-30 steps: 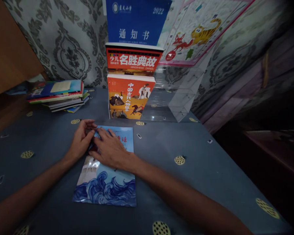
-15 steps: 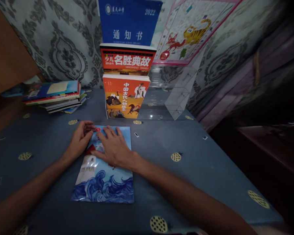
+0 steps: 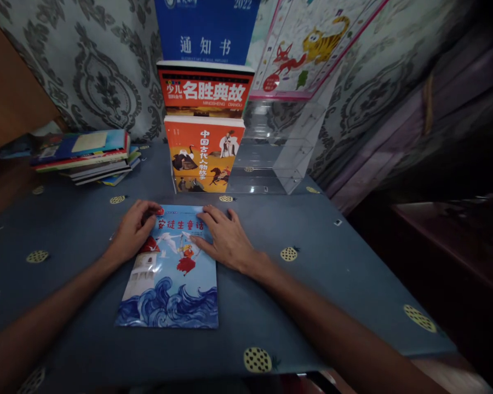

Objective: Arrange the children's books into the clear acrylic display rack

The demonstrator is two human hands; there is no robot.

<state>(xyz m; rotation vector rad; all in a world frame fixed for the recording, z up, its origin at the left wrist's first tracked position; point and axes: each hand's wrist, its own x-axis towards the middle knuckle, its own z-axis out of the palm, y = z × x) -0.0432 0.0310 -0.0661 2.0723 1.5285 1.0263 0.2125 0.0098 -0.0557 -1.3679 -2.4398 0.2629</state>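
A picture book (image 3: 176,284) with a light blue cover, red title characters, a figure in red and dark blue waves lies flat on the table. My left hand (image 3: 133,230) rests at its upper left edge, fingers loosely bent and thumb apart from them, touching the cover's side. Over the upper right edge lies my right hand (image 3: 228,238), its fingers spread, thumb and fingertips on the cover and the palm beyond the edge. Neither hand grips the book.
Behind the book stands a clear acrylic rack (image 3: 290,158) holding an orange book (image 3: 205,156), a red book (image 3: 205,90), a blue booklet (image 3: 207,33) and a pink-edged picture book (image 3: 312,49). A book stack (image 3: 84,153) lies back left on the pineapple-patterned tablecloth (image 3: 332,306).
My right hand has slid right, off the middle of the cover to its right edge, uncovering the title and the red figure. My left hand stays at the left edge. The view has shifted slightly.
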